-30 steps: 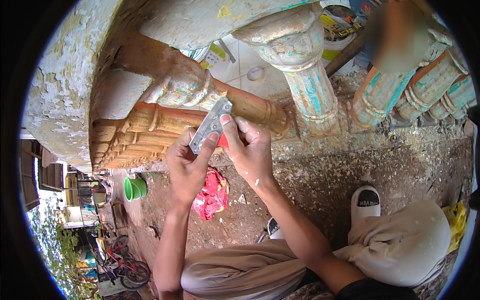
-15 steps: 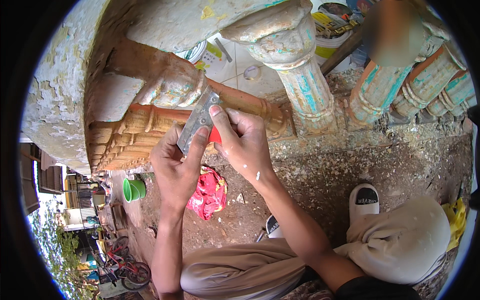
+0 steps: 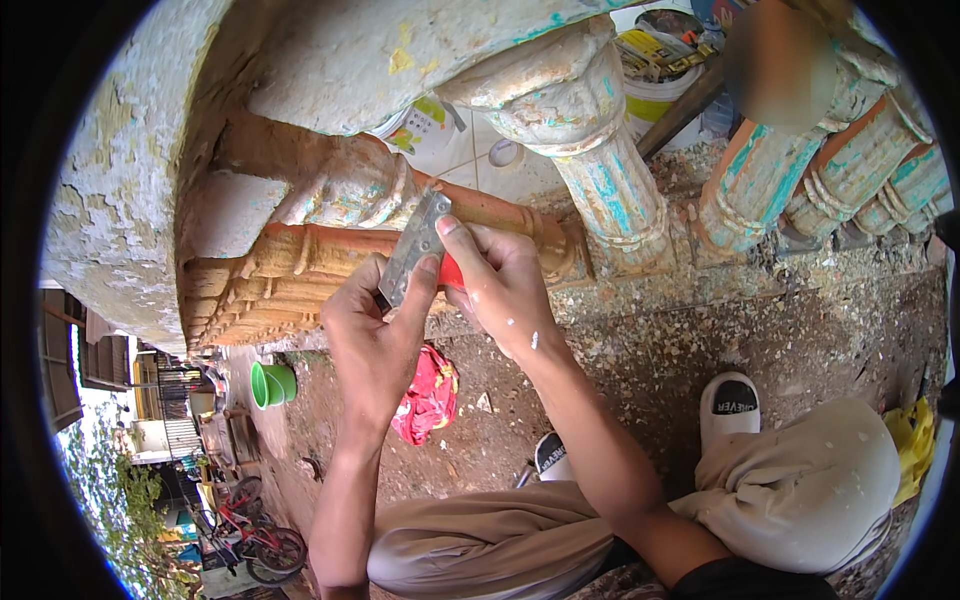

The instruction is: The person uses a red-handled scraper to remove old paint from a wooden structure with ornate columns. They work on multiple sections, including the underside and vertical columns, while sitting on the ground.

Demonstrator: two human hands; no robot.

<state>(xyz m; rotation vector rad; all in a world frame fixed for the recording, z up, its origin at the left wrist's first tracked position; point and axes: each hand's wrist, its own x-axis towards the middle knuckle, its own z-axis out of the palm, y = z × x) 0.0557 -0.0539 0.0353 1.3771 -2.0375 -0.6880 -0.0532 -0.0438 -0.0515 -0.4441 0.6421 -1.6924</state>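
Between my two hands is a paint scraper [image 3: 412, 252] with a flat metal blade and a red handle. My right hand [image 3: 508, 295] is closed round the handle, its thumb pressed on the blade near a rivet. The fingers and thumb of my left hand [image 3: 372, 335] pinch the blade's lower end. The scraper is held in front of an orange-brown baluster [image 3: 480, 208], whose capital [image 3: 345, 185] shows worn paint. To the right stands a pale baluster [image 3: 610, 190] with turquoise patches. Whether the blade touches the baluster I cannot tell.
A thick peeling rail [image 3: 330, 80] overhangs at upper left. Paint flakes litter the ground [image 3: 640, 340]. A red cloth [image 3: 430, 395] lies below my hands, a green bucket [image 3: 273, 385] farther left. Behind the balusters are a paint bucket [image 3: 425, 130] and a tape roll [image 3: 505, 153].
Both hands and the scraper have shifted a little to the right. The grip on the scraper looks the same. The whole view has moved slightly.
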